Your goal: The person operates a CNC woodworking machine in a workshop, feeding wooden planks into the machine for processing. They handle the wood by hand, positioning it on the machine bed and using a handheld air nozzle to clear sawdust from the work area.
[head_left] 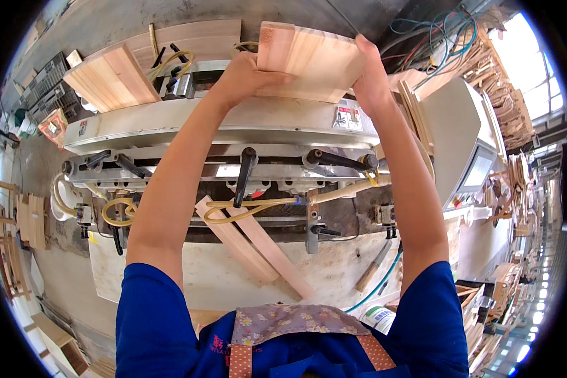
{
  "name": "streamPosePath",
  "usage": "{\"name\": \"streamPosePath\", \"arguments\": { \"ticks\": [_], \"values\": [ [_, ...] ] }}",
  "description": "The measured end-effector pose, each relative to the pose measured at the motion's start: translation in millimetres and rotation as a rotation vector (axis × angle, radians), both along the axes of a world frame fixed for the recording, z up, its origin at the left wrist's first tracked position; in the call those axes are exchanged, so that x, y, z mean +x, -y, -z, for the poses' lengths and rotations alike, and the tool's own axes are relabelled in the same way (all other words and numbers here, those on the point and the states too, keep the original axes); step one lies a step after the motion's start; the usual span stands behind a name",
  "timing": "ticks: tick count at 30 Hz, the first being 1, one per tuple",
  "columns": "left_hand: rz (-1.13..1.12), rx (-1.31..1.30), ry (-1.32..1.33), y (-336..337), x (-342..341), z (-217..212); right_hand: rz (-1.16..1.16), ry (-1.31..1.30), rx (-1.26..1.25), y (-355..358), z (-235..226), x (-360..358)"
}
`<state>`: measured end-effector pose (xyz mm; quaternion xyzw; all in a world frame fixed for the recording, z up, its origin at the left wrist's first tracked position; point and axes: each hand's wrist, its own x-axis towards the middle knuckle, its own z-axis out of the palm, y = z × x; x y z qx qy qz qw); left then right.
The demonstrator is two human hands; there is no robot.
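Note:
Both my arms stretch forward over a long machine, and a wooden panel [321, 63] made of joined strips is between my hands. My left hand [249, 79] grips its left edge, thumb on the near face. At the right edge, the fingers of my right hand [370, 79] close round the side. The panel is tilted up above the machine's pale metal beam [227, 123]; whether its lower edge touches the beam I cannot tell. Left of my hands, another joined panel [113, 79] leans up on the far side of the beam.
Black clamp levers [246, 173] and yellow hoses [233, 211] line the machine's near side. Two loose wooden strips [252, 252] lie across the white table [334, 264], near a brush-like tool [373, 268]. A control box with a screen [479, 167] stands right. Stacked wood [491, 75] fills the far right.

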<state>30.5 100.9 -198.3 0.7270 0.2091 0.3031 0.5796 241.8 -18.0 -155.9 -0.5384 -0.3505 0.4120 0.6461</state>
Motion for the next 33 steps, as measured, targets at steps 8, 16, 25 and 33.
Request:
{"name": "streamPosePath", "arguments": {
  "ticks": [8, 16, 25, 33],
  "values": [
    [-0.028, 0.037, -0.153, 8.9, -0.3, -12.4, -0.123, -0.124, 0.160, -0.7, 5.5, 6.7],
    [-0.057, 0.171, -0.290, -11.1, -10.1, 14.7, 0.299, 0.196, 0.091, 184.9, 1.2, 35.4],
    [-0.077, 0.117, -0.159, -13.9, 2.4, 8.4, 0.644, 0.093, -0.738, 438.8, 159.6, 69.7],
    [-0.072, 0.054, -0.105, -15.5, -3.7, 9.4, 0.373, 0.051, -0.521, 432.4, 218.2, 53.1]
  ]
}}
